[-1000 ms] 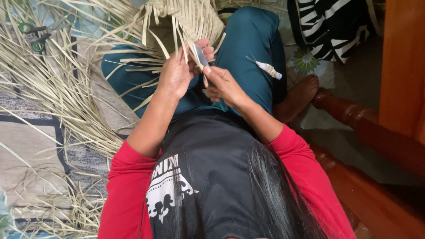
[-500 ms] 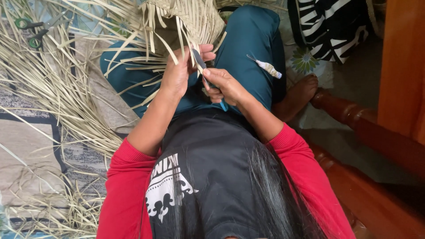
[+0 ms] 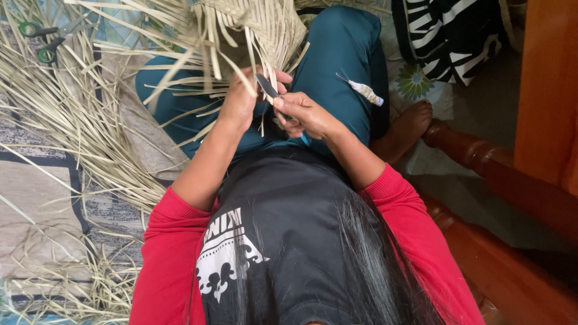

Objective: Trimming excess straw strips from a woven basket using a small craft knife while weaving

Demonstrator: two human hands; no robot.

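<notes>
Head view looks down on a person seated on the floor, a half-woven straw mat [image 3: 265, 24] across the lap. The left hand [image 3: 241, 102] pinches a loose strip [image 3: 241, 75]; the right hand [image 3: 301, 114] is closed around a small knife [image 3: 267, 86]. The strips look light, dry and springy, likely brittle if creased, best held near the weave. Loose straw [image 3: 78, 132] covers the patterned rug [image 3: 36, 198]; green-handled scissors [image 3: 45, 39] lie well apart, a wooden bench [image 3: 500, 192] stands beside.

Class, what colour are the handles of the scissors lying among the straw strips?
Green, seen in the head view: scissors.

Patterned floor mat [image 3: 36, 198], wooden furniture [image 3: 512, 186]
</notes>
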